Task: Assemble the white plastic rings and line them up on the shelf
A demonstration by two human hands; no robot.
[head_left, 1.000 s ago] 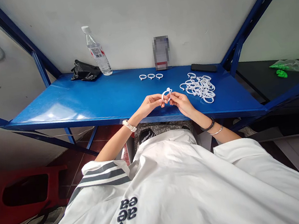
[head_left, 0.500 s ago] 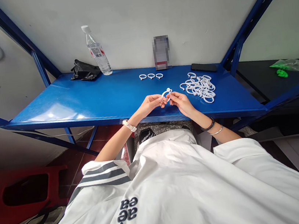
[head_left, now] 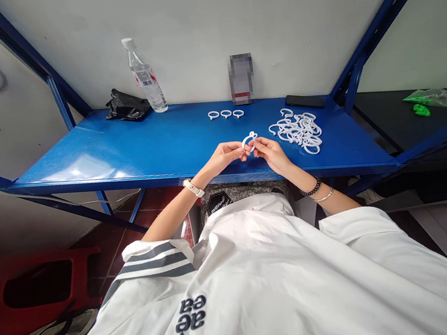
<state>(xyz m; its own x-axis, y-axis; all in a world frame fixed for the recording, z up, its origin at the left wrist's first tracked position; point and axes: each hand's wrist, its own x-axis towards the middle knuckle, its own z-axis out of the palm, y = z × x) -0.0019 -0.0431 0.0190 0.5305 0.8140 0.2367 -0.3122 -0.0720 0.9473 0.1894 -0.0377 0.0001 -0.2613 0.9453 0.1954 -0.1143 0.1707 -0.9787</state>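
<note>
Between my hands, above the front edge of the blue table [head_left: 154,149], is a white plastic ring [head_left: 244,142] with a small eyelet on top, like a curtain ring. My left hand [head_left: 225,155] pinches its left side, fingers closed. On the other side my right hand [head_left: 270,153] grips it between thumb and fingers near the eyelet. Fingertips hide part of the ring. A heap of similar white rings [head_left: 299,130] lies to the right of my right hand. Farther back, three white rings [head_left: 226,114] sit side by side in a row.
Along the wall stand a water bottle [head_left: 148,84] beside a black plastic bag [head_left: 126,104], and a blurred upright object [head_left: 241,79]. A black phone [head_left: 304,101] lies behind the heap. Blue metal posts [head_left: 60,101] frame the table; a red chair [head_left: 78,276] is at lower left.
</note>
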